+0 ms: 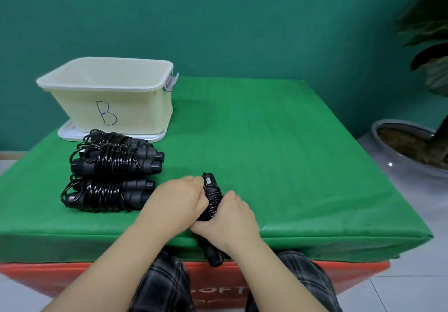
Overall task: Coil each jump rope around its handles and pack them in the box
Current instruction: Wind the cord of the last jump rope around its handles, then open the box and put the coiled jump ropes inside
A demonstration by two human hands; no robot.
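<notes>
Cream box [135, 108] marked "B": contents not visible. Three coiled ropes [114, 173] lie beside it. Left hand [179, 202] and right hand [230, 222] both grip a fourth rope [212, 197].

The box [111, 98] has a big handwritten "B" on its front wall. The red base [218, 285] under the surface shows partial letters, something like "OFT", rest hidden.

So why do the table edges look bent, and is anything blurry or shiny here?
In the head view the wide-angle lens bows the green mat's edges; the plant at the right edge is soft and smeared; the coiled ropes show small glossy highlights; lighting is even, with only faint shadow beneath the hands, left hand and right hand, gripping the rope bundle.
</notes>
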